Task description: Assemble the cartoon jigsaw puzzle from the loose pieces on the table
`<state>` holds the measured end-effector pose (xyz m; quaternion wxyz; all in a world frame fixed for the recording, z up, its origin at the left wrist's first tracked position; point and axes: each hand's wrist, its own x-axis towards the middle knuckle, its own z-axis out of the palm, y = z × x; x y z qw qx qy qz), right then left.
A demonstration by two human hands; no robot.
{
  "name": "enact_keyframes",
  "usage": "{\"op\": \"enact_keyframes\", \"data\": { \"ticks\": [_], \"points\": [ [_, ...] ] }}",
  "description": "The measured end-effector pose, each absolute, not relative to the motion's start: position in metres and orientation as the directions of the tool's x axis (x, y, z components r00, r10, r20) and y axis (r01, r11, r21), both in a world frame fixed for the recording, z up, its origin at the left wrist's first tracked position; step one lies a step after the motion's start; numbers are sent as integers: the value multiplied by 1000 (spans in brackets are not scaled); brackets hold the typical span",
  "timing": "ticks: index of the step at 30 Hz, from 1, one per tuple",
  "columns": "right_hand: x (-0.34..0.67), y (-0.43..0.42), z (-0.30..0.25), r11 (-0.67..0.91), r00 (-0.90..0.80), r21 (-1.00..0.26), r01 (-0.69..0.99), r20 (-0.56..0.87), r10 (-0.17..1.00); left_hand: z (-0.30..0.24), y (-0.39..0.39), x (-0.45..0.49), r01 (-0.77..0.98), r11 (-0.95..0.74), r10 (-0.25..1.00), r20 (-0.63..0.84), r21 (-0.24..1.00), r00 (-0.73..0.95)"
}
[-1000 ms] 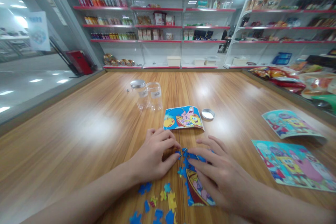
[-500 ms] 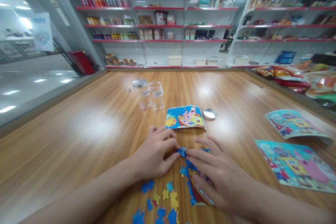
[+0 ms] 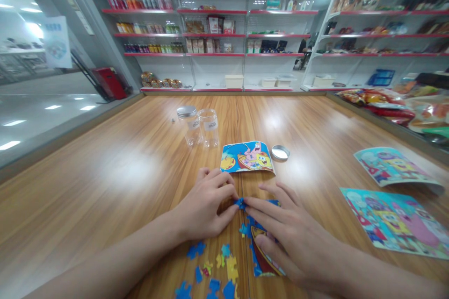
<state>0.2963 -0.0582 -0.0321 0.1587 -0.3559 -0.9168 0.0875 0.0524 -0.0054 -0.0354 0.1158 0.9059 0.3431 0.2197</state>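
My left hand (image 3: 212, 201) pinches a small blue jigsaw piece (image 3: 240, 203) between thumb and fingertips at the top left corner of a partly joined puzzle (image 3: 257, 257). My right hand (image 3: 289, 229) lies over that puzzle with its fingers stretched out, the index fingertip touching the same piece, and it covers much of the picture. Whether the piece is locked in, I cannot tell. Loose blue, yellow and green pieces (image 3: 232, 268) are scattered below my left hand. Beyond my hands lies a picture card (image 3: 247, 156) with cartoon figures in a boat.
Two clear jars stand further back, a lidded jar (image 3: 191, 126) and an open jar (image 3: 209, 128). A metal lid (image 3: 280, 152) rests right of the card. Two more cartoon sheets (image 3: 396, 219) lie at the right. Packaged goods (image 3: 382, 103) border the wooden table (image 3: 105, 187).
The blue piece and the fingertips of both hands have shifted slightly to the left. The partly joined puzzle stays in nearly the same place.
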Motion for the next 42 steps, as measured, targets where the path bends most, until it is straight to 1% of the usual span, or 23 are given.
{"op": "enact_keyframes", "data": {
  "ticks": [2,4,6,8,10,15,22,34,42],
  "points": [
    [296,-59,-31,730,-696,-276,626,225,682,-36,-5,52,543,-761,647,344,356,681],
    [296,-59,-29,728,-686,-279,626,246,684,-37,-5,52,488,-808,586,379,329,716],
    [298,-59,-28,732,-668,-292,615,301,681,-39,-4,51,431,-852,522,409,297,749],
    [300,-60,-26,737,-646,-306,603,354,676,-40,-3,51,403,-870,491,427,284,759],
    [303,-60,-25,738,-636,-313,598,375,675,-41,-2,51,393,-874,484,436,285,759],
    [305,-61,-25,719,-620,-314,620,364,695,-40,-1,49,354,-887,456,454,295,765],
    [305,-60,-27,728,-627,-290,622,372,684,-39,-2,48,348,-889,451,441,297,776],
    [304,-58,-27,732,-632,-294,614,372,680,-40,-4,50,356,-885,458,418,301,785],
    [305,-59,-27,732,-632,-292,615,373,680,-39,-5,48,334,-900,428,418,280,801]
  ]
}}
